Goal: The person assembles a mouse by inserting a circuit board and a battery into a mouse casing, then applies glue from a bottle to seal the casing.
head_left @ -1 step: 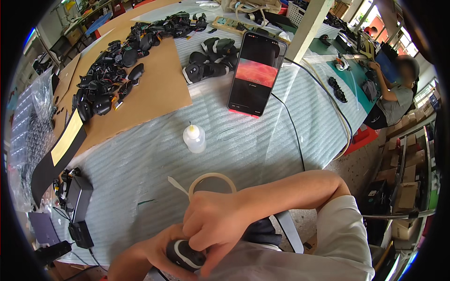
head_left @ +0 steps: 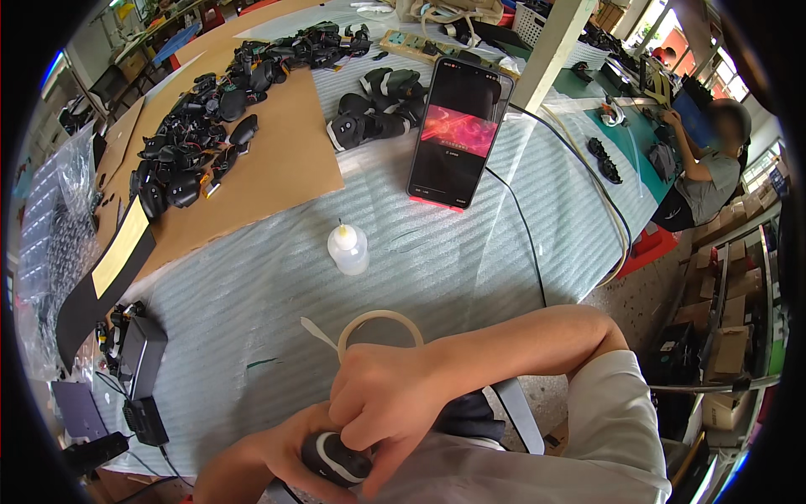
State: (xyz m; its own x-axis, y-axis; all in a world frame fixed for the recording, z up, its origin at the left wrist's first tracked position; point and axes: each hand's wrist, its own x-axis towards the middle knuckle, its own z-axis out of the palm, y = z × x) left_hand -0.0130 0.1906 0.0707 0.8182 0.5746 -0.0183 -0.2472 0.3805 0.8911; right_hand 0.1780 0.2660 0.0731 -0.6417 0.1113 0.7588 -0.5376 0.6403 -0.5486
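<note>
While the left grip (head_left: 285,445) clasps a black-and-white shell (head_left: 334,459), likely steadying it, the right grip (head_left: 382,403) curls over it, clamped or not I cannot tell; a tape roll (head_left: 380,314) lies beyond.

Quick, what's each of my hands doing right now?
Left hand: closed around a black part with a white stripe.
Right hand: curled over that part; can't tell whether it grips anything.

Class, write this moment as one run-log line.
left hand: around striped black part | right hand: curled against it, grip unclear | beyond: tape roll, bottle, phone
</note>
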